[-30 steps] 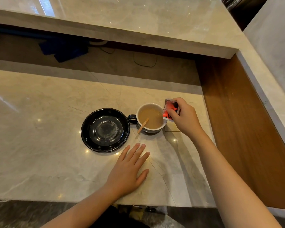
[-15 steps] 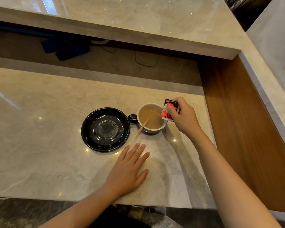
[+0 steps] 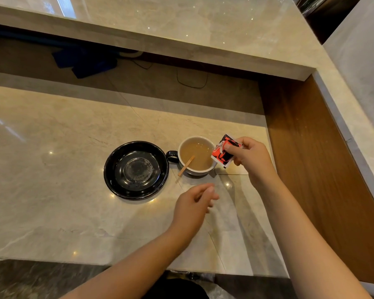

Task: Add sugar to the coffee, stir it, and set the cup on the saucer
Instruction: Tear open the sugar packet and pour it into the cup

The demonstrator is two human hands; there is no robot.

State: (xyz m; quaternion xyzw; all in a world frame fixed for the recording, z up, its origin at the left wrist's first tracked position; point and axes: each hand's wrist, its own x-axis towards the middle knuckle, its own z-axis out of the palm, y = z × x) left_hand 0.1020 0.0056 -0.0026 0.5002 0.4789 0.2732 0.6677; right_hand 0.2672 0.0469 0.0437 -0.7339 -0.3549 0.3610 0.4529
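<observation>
Item 1, sugar packet (image 3: 224,152): small red, black and white paper sachet, pinched near its upper edge between thumb and fingers of the right hand (image 3: 249,157), tilted with its lower corner over the right rim of the cup; probably very light and limp, best held by the sealed end so the open end hangs free. Whether grains are falling cannot be told. Item 2, cup (image 3: 196,156): pale inside, dark outside, standing on the marble counter (image 3: 52,190) just right of the saucer, its dark handle (image 3: 171,156) pointing left toward the saucer's edge. It holds milky brown coffee to well below the rim; likely moderately heavy, ceramic, breakable and prone to slop, so take it by the handle and lift level. Item 3, stirrer (image 3: 186,165): 1 thin wooden stick, leaning in the coffee with its free end over the near-left rim; light, stiff, easily taken at that dry end. Item 4, saucer (image 3: 136,170): black, glossy, holding nothing, a faint residue ring in its well; probably slick, so set the cup down gently at the centre. Item 5, left hand (image 3: 192,205): raised above the counter near the cup, fingers loosely curled, gripping nothing, somewhat blurred. The 2 hands are apart.
</observation>
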